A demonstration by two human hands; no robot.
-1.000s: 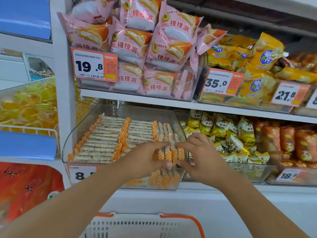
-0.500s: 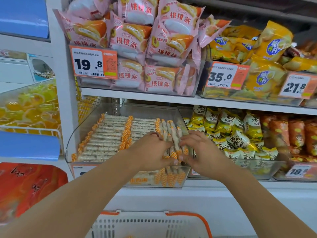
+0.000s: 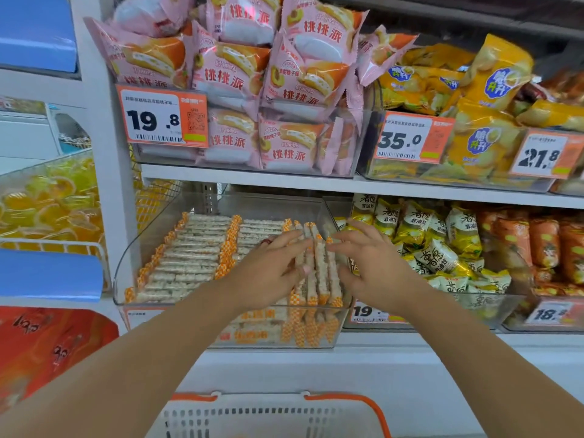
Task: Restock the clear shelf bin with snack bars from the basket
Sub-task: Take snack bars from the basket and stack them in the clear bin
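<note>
The clear shelf bin (image 3: 124,273) on the lower shelf holds two flat rows of snack bars (image 3: 192,257) in clear wrappers with orange checked ends. At its right end, several more snack bars (image 3: 320,270) stand on edge in a bundle. My left hand (image 3: 268,268) lies against the left side of that bundle with its fingers straight. My right hand (image 3: 373,263) touches its right side, fingers spread and straight. The white basket (image 3: 268,415) with orange handles sits at the bottom edge; its contents are hidden.
Beside the bin on the right stands a bin of yellow snack packs (image 3: 436,248), then orange packs (image 3: 543,245). Pink pastry bags (image 3: 284,90) and yellow chip bags (image 3: 480,99) fill the shelf above. Orange price tags (image 3: 162,116) hang on the bin fronts.
Both hands held the upright bundle between curled fingers; now the fingers have straightened and reach further back along the bars. The bundle stands a little deeper in the bin.
</note>
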